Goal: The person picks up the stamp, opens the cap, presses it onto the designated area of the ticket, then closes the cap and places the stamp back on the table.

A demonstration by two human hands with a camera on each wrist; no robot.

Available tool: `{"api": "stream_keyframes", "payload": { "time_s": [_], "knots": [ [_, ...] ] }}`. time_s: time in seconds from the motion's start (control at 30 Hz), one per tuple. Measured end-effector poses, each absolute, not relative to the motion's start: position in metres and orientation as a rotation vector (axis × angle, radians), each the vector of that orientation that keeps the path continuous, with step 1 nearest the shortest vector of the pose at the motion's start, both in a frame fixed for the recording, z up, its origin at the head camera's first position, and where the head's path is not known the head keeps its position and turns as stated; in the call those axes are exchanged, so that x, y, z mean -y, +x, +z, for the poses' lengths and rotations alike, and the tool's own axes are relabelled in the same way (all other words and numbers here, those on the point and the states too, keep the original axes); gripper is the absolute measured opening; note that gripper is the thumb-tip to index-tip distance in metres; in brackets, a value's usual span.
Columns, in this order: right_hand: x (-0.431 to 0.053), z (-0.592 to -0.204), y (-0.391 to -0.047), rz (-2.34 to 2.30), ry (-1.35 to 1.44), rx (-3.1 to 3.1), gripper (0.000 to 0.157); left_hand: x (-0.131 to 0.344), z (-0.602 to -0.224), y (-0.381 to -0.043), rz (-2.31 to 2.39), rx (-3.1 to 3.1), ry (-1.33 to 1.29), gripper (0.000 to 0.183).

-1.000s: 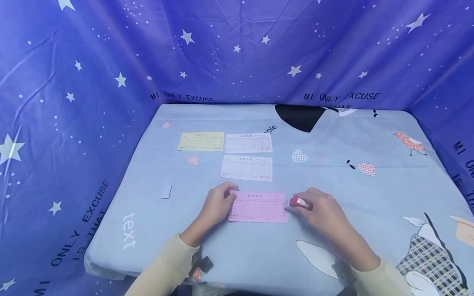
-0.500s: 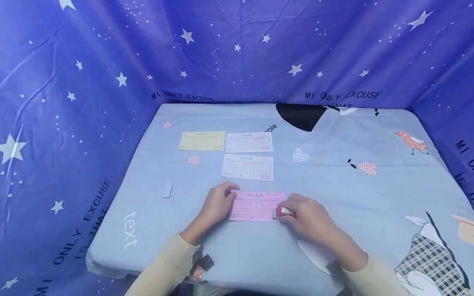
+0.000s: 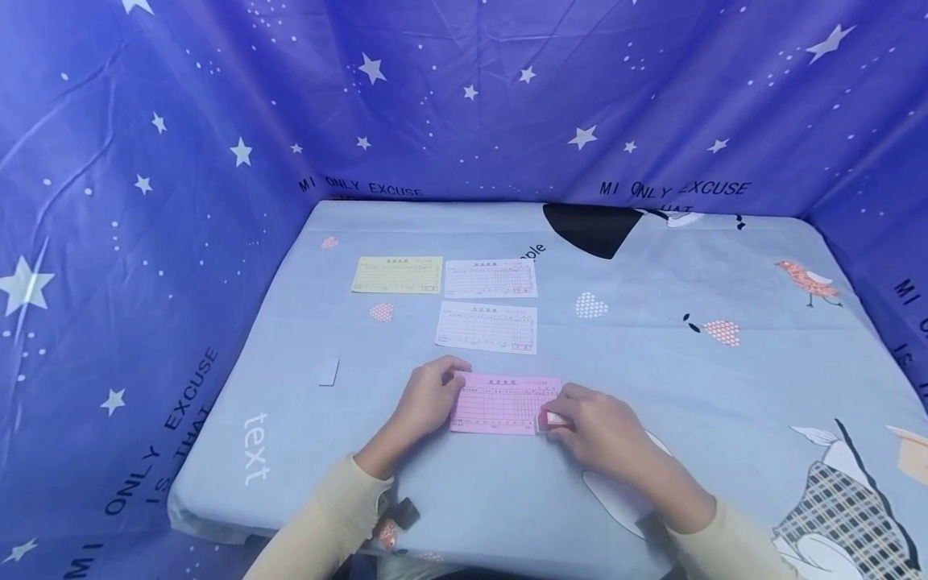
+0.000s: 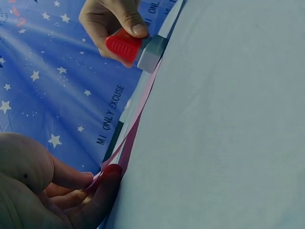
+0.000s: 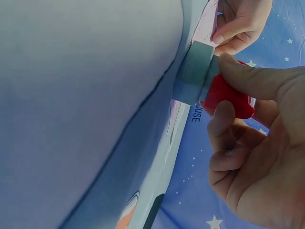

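A pink printed form slip (image 3: pixel 496 407) lies on the bed-like surface in front of the person. My left hand (image 3: pixel 429 396) pinches its left edge between thumb and fingers; in the left wrist view the pink paper (image 4: pixel 132 131) lifts slightly there. My right hand (image 3: pixel 609 431) grips the red handle of a self-inking stamp (image 3: pixel 551 420), thumb on one side and fingers on the other. The stamp's grey base (image 5: pixel 195 71) stands on the slip's lower right corner, hiding that corner in the head view.
Beyond the pink slip lie a yellow slip (image 3: pixel 396 275), a white slip (image 3: pixel 490 279) and, nearer, another white slip (image 3: pixel 486 329), each with a small red mark at its lower right. A small pale flat piece (image 3: pixel 329 373) lies to the left. Blue star-patterned curtains (image 3: pixel 464 129) surround the surface.
My right hand has moved the stamp left, from beside the pink slip onto its lower right corner, and has stayed there since. The left hand keeps its place at the left edge.
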State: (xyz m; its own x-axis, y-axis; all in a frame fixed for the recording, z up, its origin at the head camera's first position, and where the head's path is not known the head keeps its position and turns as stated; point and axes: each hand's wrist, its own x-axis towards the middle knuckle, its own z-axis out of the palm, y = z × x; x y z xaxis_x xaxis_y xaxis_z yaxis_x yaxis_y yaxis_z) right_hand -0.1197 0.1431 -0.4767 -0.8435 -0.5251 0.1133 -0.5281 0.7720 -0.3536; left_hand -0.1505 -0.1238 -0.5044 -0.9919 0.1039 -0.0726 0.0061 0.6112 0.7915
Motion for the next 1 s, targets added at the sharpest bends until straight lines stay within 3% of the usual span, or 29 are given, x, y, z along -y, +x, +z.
{"api": "stream_keyframes", "payload": {
  "time_s": [0.6, 0.87, 1.0],
  "knots": [
    [-0.141, -0.478, -0.119, 0.591, 0.883, 2.94, 0.024, 0.124, -0.503, -0.15, 1.336, -2.7, 0.085, 0.023],
    [-0.137, -0.479, -0.12, 0.588, 0.868, 2.974, 0.02, 0.134, -0.504, -0.145, 1.571, -2.433, -0.028, 0.062],
    [-0.138, -0.479, -0.121, 0.599, 0.847, 2.99, 0.019, 0.141, -0.507, -0.142, 1.702, -2.25, -0.059, 0.067]
  ]
}}
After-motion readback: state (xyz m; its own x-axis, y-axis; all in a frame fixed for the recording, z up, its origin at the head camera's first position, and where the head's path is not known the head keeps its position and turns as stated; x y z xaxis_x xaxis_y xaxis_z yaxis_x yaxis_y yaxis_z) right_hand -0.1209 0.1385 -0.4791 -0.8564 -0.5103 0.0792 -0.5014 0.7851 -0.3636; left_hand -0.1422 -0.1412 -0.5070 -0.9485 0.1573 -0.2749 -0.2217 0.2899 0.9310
